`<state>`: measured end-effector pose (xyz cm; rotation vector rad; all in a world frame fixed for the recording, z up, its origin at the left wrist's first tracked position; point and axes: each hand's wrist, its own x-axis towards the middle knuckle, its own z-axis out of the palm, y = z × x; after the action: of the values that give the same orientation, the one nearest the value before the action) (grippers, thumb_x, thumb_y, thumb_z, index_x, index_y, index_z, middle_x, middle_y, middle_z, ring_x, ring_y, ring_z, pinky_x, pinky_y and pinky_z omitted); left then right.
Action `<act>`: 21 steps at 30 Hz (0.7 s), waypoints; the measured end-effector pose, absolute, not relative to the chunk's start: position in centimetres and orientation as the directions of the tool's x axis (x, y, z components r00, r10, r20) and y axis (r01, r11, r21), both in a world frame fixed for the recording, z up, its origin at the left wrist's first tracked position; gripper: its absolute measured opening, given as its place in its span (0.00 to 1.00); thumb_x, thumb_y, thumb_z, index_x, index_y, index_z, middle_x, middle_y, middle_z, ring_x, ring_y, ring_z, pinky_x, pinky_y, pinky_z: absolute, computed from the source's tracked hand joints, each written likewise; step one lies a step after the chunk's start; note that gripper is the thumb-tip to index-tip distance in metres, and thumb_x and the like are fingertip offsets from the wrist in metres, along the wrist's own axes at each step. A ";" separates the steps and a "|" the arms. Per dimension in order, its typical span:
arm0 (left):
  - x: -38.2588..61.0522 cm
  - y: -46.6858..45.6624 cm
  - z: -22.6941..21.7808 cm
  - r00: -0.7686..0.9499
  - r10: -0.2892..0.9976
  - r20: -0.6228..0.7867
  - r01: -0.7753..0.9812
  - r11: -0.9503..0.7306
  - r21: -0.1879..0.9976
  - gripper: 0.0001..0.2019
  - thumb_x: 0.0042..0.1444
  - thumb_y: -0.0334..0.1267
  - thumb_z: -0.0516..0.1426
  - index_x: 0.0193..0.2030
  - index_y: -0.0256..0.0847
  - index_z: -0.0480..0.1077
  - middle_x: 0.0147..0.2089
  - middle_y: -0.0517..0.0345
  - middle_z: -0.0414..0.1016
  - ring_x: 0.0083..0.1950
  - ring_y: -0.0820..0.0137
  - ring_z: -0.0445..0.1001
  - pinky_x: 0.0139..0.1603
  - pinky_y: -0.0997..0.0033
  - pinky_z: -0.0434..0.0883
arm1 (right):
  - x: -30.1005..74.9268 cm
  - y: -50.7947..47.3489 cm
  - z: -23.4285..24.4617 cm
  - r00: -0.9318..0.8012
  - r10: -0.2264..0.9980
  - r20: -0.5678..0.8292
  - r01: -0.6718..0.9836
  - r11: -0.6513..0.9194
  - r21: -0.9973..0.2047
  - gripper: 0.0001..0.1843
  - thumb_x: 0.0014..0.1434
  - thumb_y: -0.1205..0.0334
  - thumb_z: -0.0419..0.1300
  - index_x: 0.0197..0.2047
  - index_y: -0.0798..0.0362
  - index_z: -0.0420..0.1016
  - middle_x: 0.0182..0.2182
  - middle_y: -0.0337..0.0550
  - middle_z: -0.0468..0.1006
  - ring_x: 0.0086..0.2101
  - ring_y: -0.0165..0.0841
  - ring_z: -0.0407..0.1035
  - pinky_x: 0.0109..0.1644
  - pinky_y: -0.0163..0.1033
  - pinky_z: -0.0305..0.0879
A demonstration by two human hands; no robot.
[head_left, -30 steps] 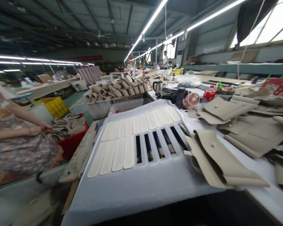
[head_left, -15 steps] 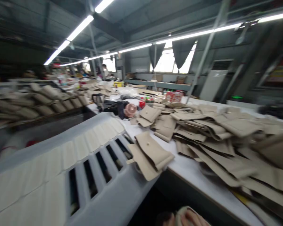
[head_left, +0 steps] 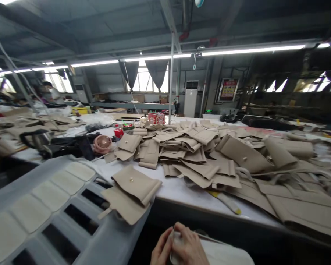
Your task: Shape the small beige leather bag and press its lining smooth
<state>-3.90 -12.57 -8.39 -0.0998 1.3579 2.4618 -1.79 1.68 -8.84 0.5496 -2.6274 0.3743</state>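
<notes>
Low in the head view, my left hand and my right hand are close together, fingers bent round a pale, greyish-white piece. Its kind is unclear, as the fingers cover most of it. A white panel with a rounded corner extends right from under my right hand; whether it joins the held piece I cannot tell. Beyond my hands, a beige flap-like panel with a small metal stud rests on another beige panel at the table corner.
Beige panels lie in a large heap on the white table. A yellow-tipped tool sits at its edge. Left stands a grey slotted surface bearing cream pieces. Farther back are a pink fan, a red bottle and a person.
The view has swung right, so the table and heap shift left. Both hands now show more fully at the bottom, with the pale piece between them and the white panel in sight.
</notes>
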 end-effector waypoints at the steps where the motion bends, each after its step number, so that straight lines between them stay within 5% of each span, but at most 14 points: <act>1: -3.8 -12.5 -8.4 -0.941 0.254 -0.224 -0.327 -0.512 0.794 0.30 0.38 0.60 0.71 0.45 0.42 0.81 0.51 0.44 0.79 0.58 0.47 0.72 0.63 0.55 0.67 | -1.6 1.8 -8.5 -0.836 -0.313 0.450 -0.443 0.869 -0.220 0.20 0.62 0.63 0.63 0.56 0.38 0.70 0.57 0.47 0.69 0.50 0.43 0.69 0.47 0.44 0.69; 6: -3.7 -12.3 -7.9 -0.917 0.319 -0.240 -0.372 -0.464 0.804 0.29 0.44 0.53 0.71 0.50 0.40 0.77 0.52 0.43 0.78 0.57 0.49 0.73 0.62 0.53 0.68 | -0.4 1.9 -7.0 -0.832 -0.264 0.489 -0.516 0.693 -0.504 0.20 0.56 0.72 0.56 0.50 0.46 0.74 0.49 0.47 0.75 0.48 0.41 0.71 0.52 0.45 0.71; 10: -4.2 -12.0 -7.9 -0.917 0.337 -0.215 -0.319 -0.294 0.901 0.27 0.47 0.52 0.69 0.51 0.38 0.75 0.53 0.43 0.77 0.55 0.49 0.74 0.57 0.55 0.72 | 2.1 2.7 -6.1 -0.793 -0.114 0.598 -0.518 0.643 -0.564 0.25 0.52 0.76 0.52 0.52 0.52 0.74 0.53 0.51 0.74 0.57 0.42 0.66 0.59 0.44 0.69; 13: -4.7 -11.9 -8.3 -0.925 0.315 -0.212 -0.272 -0.160 0.949 0.30 0.47 0.54 0.67 0.54 0.40 0.72 0.57 0.44 0.74 0.58 0.47 0.72 0.59 0.51 0.70 | 4.9 5.2 -4.3 -0.826 0.020 0.564 -0.436 0.612 -0.660 0.26 0.57 0.74 0.52 0.57 0.51 0.71 0.57 0.49 0.72 0.61 0.40 0.62 0.64 0.46 0.64; 16: -5.6 -11.7 -8.1 -0.950 0.292 -0.110 -0.096 0.061 0.994 0.29 0.53 0.54 0.62 0.59 0.43 0.68 0.62 0.48 0.69 0.65 0.49 0.64 0.69 0.44 0.57 | 7.4 10.0 -3.1 -0.849 0.340 0.404 -0.198 0.506 -0.840 0.18 0.64 0.65 0.54 0.55 0.47 0.76 0.56 0.46 0.73 0.58 0.39 0.65 0.65 0.46 0.61; 18: -5.9 -10.9 -7.2 -0.949 0.307 0.068 0.144 0.233 0.962 0.23 0.55 0.48 0.58 0.58 0.47 0.69 0.63 0.52 0.67 0.67 0.51 0.61 0.71 0.41 0.52 | 8.7 13.9 -4.1 -0.749 0.630 0.204 -0.045 0.258 -0.965 0.15 0.62 0.55 0.60 0.49 0.48 0.80 0.52 0.47 0.75 0.55 0.41 0.67 0.65 0.46 0.60; 21: -4.9 -8.0 -4.6 -0.804 0.492 0.334 0.532 0.343 0.775 0.16 0.58 0.37 0.53 0.52 0.50 0.73 0.59 0.55 0.69 0.63 0.56 0.65 0.66 0.44 0.62 | 9.8 18.7 -7.9 -0.561 0.812 -0.165 0.055 -0.163 -0.985 0.24 0.50 0.44 0.67 0.43 0.53 0.81 0.45 0.51 0.79 0.49 0.46 0.70 0.59 0.49 0.64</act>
<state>-4.93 -8.04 -4.64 0.9945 2.6074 1.5306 9.80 18.71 -7.88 -0.9967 -1.5546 1.7797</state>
